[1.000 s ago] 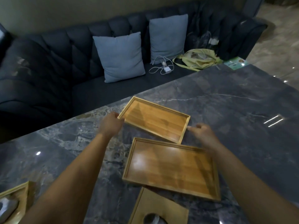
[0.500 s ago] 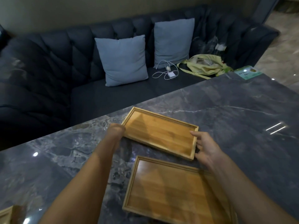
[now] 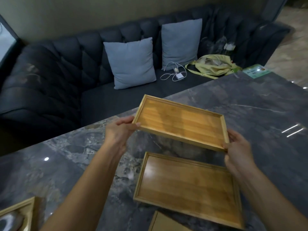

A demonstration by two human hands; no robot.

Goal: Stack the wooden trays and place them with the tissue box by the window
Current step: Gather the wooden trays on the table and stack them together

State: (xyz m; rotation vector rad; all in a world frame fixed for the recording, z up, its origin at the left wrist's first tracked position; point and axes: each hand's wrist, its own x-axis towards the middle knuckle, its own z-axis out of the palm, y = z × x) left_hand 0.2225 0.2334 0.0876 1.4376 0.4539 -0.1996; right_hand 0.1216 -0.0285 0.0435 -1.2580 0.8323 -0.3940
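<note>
Second tray (image 3: 186, 189) flat on surface (image 3: 250, 104), just nearer than the lifted tray (image 3: 181, 122). Left hand (image 3: 118, 132) and right hand (image 3: 238, 152) grip lifted tray's ends, tilted.

One tray (image 3: 181, 121) hangs above the bench (image 3: 250, 105), the left hand (image 3: 118, 132) and right hand (image 3: 238, 150) at its ends. Another tray (image 3: 188, 189) lies nearer; the sofa (image 3: 50, 77) stands behind.
</note>
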